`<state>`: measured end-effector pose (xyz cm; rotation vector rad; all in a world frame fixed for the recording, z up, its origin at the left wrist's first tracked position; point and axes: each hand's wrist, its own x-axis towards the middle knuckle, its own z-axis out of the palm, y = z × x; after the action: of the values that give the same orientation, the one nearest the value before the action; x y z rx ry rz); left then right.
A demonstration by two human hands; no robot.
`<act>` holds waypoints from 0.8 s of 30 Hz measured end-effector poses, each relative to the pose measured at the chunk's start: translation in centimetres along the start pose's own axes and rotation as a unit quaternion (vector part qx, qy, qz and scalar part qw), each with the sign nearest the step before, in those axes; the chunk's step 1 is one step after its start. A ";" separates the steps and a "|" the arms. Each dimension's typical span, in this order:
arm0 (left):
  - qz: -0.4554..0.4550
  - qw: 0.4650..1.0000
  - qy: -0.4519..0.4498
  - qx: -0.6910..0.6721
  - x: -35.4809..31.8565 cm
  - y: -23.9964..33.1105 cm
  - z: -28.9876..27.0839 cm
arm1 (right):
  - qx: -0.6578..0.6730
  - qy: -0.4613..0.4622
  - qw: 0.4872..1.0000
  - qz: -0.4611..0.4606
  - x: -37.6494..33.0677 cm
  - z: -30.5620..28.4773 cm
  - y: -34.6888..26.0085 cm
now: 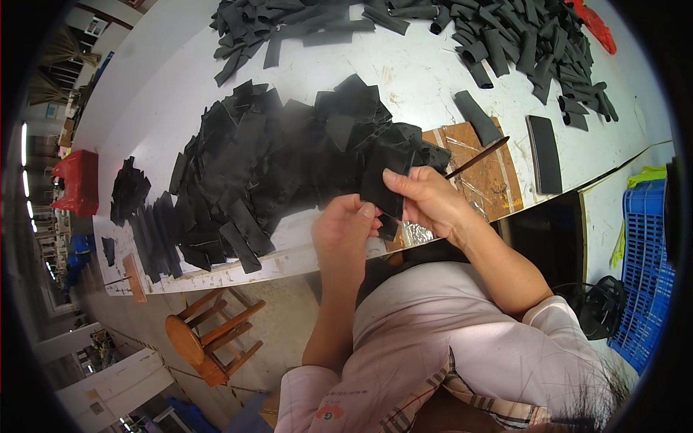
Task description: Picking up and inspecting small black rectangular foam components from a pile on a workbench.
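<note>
- At the near edge of the white table [419,79], holding a black flat piece [379,184] between two hands set close together.
- With the right hand [429,198], clamping the piece's right side, thumb on top; with the left hand [346,224], apparently pinching its lower left corner.
- Judging by the pose, working one piece two-handed; cannot tell whether folding or opening.
- For the next move, probably calling for a steady pinch on both sides and a clear view of the lower corner.
- Just right of the hands, crowded by a brown rod [491,149] slanting over a brown taped board [516,191]; best kept clear of the knuckles.
- Leftward and behind, hemmed in by a heap of black pieces [238,159]; cannot tell whether touching the held piece.
- Farther off, more open on the bare white strip before the dark tubes [505,50]; toward the body, dropping away past the table edge.
</note>
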<state>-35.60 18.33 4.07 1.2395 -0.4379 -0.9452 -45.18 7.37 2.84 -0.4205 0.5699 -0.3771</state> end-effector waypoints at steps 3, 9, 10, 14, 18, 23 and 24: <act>0.045 0.994 0.021 0.100 0.0 0.4 0.1 | -0.634 0.114 0.765 -0.008 -1.3 0.5 -1.2; 0.087 0.965 -0.068 0.236 -0.6 1.5 0.3 | -0.524 -0.041 0.789 -0.317 -2.3 1.0 0.0; 0.120 0.946 -0.073 0.293 -0.4 1.6 0.3 | -0.523 -0.046 0.789 -0.319 -2.2 1.0 -0.2; 0.107 0.933 -0.125 0.321 -0.6 2.7 -1.3 | -0.603 -0.085 0.713 -0.347 -2.5 2.1 -1.6; 0.024 0.991 -0.106 0.073 -0.5 2.9 -3.2 | -0.647 -0.026 0.665 -0.373 -2.2 1.9 -1.2; 0.043 0.996 -0.052 0.055 -1.2 0.7 -1.1 | -0.411 0.062 0.886 -0.206 -2.8 2.6 1.1; 0.035 0.998 -0.042 0.034 -1.3 0.3 -0.9 | -0.341 0.047 0.926 -0.156 -3.0 3.0 1.1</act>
<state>-35.57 19.88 4.28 1.2406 -0.5817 -0.9310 -45.54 10.45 5.95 -1.1804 0.7257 -0.5000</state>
